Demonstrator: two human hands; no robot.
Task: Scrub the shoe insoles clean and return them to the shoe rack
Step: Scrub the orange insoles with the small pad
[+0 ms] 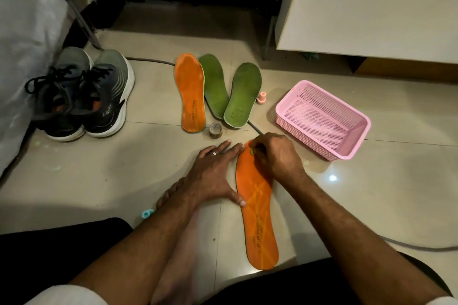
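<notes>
The left hand (pixel 213 176) lies flat, fingers spread, pinning the orange insole (pixel 257 215) to the floor while the right hand (pixel 275 156) pinches a small scrubber at its twelve-o'clock end.

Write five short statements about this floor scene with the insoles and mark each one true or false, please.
1. The pink perforated plastic basket holds two insoles. False: nothing shows inside it.
2. The left hand lies flat beside the near orange foam insole, thumb on its edge. True.
3. The right hand is curled over the toe end of that insole, with something small and green at its fingers. True.
4. Two green foam insoles lie beside the far orange insole. True.
5. The pair of grey laced sports shoes stands inside the basket. False: they stand on the tiled floor, at the left.
</notes>
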